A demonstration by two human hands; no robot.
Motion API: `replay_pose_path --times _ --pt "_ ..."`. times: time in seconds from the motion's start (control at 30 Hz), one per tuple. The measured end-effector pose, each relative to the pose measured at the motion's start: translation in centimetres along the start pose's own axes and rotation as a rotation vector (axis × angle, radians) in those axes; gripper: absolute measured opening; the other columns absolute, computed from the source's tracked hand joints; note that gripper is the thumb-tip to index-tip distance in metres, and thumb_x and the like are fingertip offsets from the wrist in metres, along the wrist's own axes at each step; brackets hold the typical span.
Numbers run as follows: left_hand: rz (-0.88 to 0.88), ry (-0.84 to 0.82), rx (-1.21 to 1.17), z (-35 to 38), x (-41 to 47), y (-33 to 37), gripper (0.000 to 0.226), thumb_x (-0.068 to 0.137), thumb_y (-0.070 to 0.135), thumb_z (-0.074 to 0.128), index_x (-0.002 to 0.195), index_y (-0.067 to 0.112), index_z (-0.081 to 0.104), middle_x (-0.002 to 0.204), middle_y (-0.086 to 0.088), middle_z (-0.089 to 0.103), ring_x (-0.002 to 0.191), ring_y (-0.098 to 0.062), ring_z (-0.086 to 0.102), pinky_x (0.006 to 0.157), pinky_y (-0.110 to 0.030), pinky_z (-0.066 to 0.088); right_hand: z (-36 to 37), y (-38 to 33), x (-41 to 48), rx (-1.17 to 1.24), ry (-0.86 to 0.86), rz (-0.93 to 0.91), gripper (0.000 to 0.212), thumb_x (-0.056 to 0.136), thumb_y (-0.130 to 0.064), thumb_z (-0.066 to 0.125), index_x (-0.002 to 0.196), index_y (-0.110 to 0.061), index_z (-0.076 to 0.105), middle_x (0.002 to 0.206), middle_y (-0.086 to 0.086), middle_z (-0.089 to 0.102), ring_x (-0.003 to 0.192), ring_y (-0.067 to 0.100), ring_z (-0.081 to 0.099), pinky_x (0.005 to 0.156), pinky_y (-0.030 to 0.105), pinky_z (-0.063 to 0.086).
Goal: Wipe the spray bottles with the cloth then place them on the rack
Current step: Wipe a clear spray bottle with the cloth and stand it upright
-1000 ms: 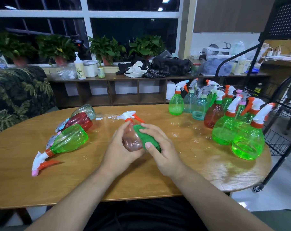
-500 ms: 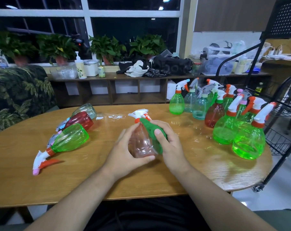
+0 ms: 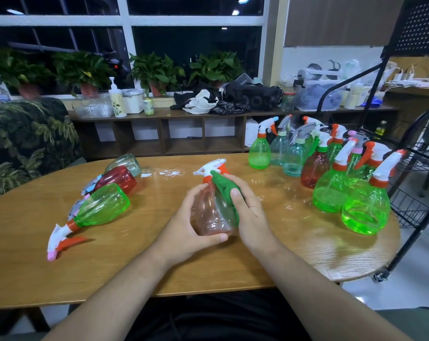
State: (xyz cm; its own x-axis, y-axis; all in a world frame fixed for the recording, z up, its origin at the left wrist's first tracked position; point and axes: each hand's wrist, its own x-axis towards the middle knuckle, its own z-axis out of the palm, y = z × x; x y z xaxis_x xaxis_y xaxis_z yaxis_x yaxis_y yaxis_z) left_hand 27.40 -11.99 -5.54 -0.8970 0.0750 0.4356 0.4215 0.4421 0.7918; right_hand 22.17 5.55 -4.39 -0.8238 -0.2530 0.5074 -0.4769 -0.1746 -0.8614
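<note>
Watching the head view, I have the left hand (image 3: 184,232) wrapped round the pale pink spray bottle (image 3: 208,215): the thumb is curled under its base on my side and the fingers are curled round its left flank, a firm grip. The right hand (image 3: 251,217) clamps the green cloth (image 3: 224,193) against the bottle's right flank, with the thumb flat on the cloth and the other fingers folded over it just below the orange collar. The white trigger head (image 3: 209,167) pokes up just beyond the right fingertips, nozzle pointing left. The bottle sits tilted between both palms, head away from me; I cannot tell whether its base touches the wooden table (image 3: 134,267). Well left of the left fingers, three bottles lie on their sides: a green lying bottle (image 3: 102,205) nearest, a red lying bottle (image 3: 117,178) behind it and a clear lying bottle (image 3: 123,163) furthest. Well right of the right fingers, a cluster of upright bottles (image 3: 331,193) stands near the table's edge, mostly green, one red. Just past them is the black wire rack (image 3: 415,193).
</note>
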Motion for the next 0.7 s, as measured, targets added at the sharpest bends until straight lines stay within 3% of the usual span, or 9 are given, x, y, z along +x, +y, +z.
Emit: replay_pose_path --times 0.1,0.17,0.33,0.5,0.6,0.7 --pt "0.022 -0.014 0.052 -0.2 0.1 -0.1 0.114 0.068 0.028 0.103 0.159 0.041 0.035 0.155 0.02 0.052 0.143 -0.008 0.052 0.122 -0.042 0.042 -0.2 0.7 0.2 -0.107 0.012 -0.034 0.035 0.114 -0.023 0.047 0.144 -0.02 0.063 0.145 -0.002 0.066 0.139 0.024 0.058 0.118 0.049 0.046" --pt "0.051 0.007 0.106 -0.2 0.1 -0.2 0.116 0.066 0.033 0.104 0.16 0.041 0.036 0.156 0.02 0.052 0.144 -0.008 0.052 0.122 -0.043 0.043 -0.2 0.9 0.2 -0.16 0.007 -0.072 0.035 0.112 -0.023 0.048 0.143 -0.02 0.064 0.145 -0.002 0.064 0.14 0.026 0.056 0.118 0.054 0.044" --pt "0.1 0.151 0.215 -0.1 0.5 -0.4 0.117 0.064 0.042 0.102 0.162 0.034 0.038 0.151 0.018 0.053 0.139 -0.007 0.055 0.116 -0.036 0.047 -0.2 0.6 -0.2 -0.313 -0.049 -0.221 0.033 0.109 -0.013 0.052 0.138 -0.012 0.067 0.148 -0.001 0.06 0.144 0.022 0.053 0.121 0.041 0.042" --pt "-0.001 0.314 0.05 -0.5 0.9 -1.0 0.109 0.065 0.047 0.096 0.159 0.039 0.04 0.151 0.01 0.057 0.137 -0.011 0.058 0.113 -0.044 0.051 0.3 0.7 -0.9 -0.37 -0.164 -0.293 0.035 0.108 -0.013 0.057 0.142 -0.012 0.066 0.158 -0.001 0.052 0.148 0.025 0.049 0.117 0.056 0.045" --pt "-0.037 0.363 -0.008 -0.8 1.2 -1.2 0.107 0.064 0.049 0.094 0.157 0.033 0.043 0.148 0.007 0.061 0.135 -0.013 0.06 0.112 -0.049 0.052 0.5 0.7 -1.0 -0.405 -0.19 -0.331 0.036 0.108 -0.013 0.058 0.143 -0.011 0.065 0.158 -0.001 0.052 0.15 0.027 0.047 0.121 0.055 0.04" --pt "-0.031 0.339 0.028 -0.8 1.1 -1.3 0.107 0.063 0.05 0.098 0.156 0.038 0.044 0.148 0.006 0.06 0.134 -0.015 0.061 0.111 -0.049 0.053 0.4 0.6 -0.8 -0.366 -0.162 -0.269 0.036 0.109 -0.012 0.056 0.144 -0.012 0.064 0.158 -0.003 0.054 0.15 0.022 0.047 0.124 0.049 0.039"
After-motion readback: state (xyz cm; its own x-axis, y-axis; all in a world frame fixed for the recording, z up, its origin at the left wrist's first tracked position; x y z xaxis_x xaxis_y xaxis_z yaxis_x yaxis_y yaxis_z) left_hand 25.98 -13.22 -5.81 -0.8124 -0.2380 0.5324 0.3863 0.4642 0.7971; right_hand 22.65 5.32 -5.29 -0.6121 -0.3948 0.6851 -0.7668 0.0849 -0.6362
